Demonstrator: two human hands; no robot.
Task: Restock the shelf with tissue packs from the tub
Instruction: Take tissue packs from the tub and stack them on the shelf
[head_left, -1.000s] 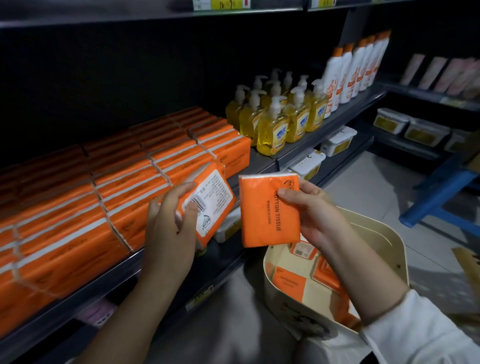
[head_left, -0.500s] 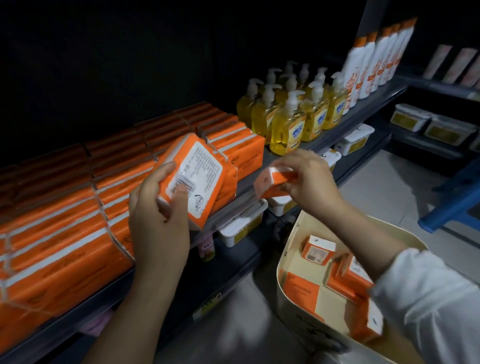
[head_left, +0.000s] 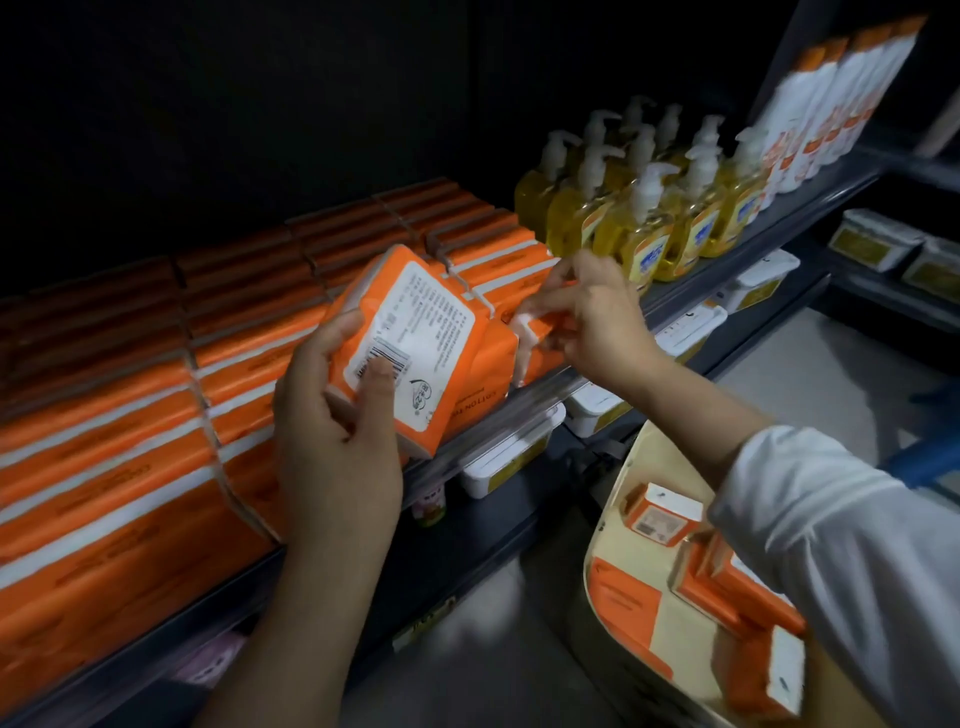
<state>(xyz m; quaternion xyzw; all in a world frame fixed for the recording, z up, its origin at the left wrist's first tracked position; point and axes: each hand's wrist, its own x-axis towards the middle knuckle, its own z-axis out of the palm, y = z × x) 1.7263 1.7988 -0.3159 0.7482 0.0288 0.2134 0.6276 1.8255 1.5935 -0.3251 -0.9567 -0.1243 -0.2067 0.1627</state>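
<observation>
- Stocked packs (head_left: 130, 441) are filling the left and middle of the shelf (head_left: 550, 387) in tight orange rows, so most of the restocking is looking done.
- The left hand (head_left: 332, 436) is gripping a pack (head_left: 415, 338) just in front of those rows. The pack is tilted with its label up and is not yet shelved. Its white label is showing a barcode and print too fine to read, while the side lettering is appearing to begin "COTTON".
- The right hand (head_left: 597, 317) is pinching a second pack (head_left: 535, 332), blurred, at the right end of the rows by the shelf's front edge. Whether it is resting on the shelf cannot be told.
- Soap bottles (head_left: 639, 234), yellow with white pumps, are standing just beside that spot, their labels unreadable.
- The tub (head_left: 613, 499) is sitting low at right, below the shelf, and is carrying several spare packs (head_left: 660, 519), so a few more placements are likely remaining.
- White bottles (head_left: 831, 104) are lining the far end of the shelf.
</observation>
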